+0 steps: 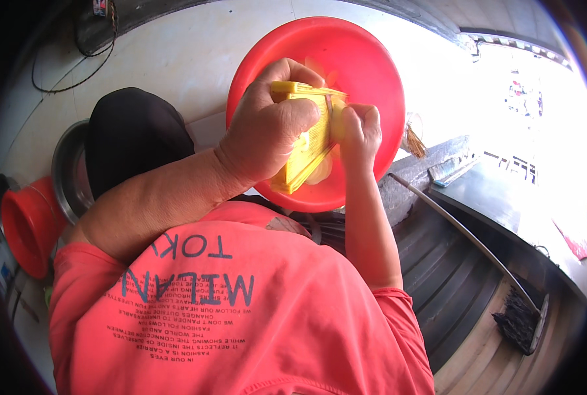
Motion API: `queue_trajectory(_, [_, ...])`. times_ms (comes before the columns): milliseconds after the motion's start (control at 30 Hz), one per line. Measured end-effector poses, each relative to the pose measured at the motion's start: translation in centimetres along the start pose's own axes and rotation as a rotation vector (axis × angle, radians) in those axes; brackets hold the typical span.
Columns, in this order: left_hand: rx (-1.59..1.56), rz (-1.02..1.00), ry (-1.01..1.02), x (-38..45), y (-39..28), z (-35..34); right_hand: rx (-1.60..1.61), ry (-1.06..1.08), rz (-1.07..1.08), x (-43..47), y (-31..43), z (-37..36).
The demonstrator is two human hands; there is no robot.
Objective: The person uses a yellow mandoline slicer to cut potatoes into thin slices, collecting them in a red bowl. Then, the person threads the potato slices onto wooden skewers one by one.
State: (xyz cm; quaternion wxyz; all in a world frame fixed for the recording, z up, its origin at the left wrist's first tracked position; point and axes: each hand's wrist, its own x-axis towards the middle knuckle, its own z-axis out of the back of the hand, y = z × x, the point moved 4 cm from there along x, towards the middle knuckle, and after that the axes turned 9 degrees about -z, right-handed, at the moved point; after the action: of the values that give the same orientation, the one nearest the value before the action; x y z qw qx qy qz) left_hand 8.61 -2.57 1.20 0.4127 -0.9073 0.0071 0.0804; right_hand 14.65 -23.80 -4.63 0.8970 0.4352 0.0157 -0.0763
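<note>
A yellow plastic hand slicer is tilted over a large red plastic basin. My left hand grips its side, the thumb lying across the ridged face. With bent fingers, my right hand presses a pale yellow piece of food, possibly potato, against that face beside the blade. My fingers cover part of the piece, so its full shape is hidden. Thin pale slices lie in the basin beneath the slicer, and some more show past my left fingers.
To the left stand a steel basin and a red plastic bucket. A long-handled broom lies at the right across dark slats. A straw whisk is right of the red basin. A cord hangs at the upper left.
</note>
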Motion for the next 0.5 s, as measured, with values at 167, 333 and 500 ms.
queue_trajectory(167, [-0.018,-0.007,-0.010,0.0,0.4,0.2,-0.008,0.084,0.271,-4.3,7.2,0.0])
queue_trajectory(333, [0.009,0.018,0.016,-0.4,0.4,-0.5,-0.064,-0.098,-0.083,2.0,-4.3,0.0])
queue_trajectory(500, [0.012,0.002,-0.018,0.0,0.2,0.1,-0.043,0.042,0.117,-2.0,4.1,-0.2])
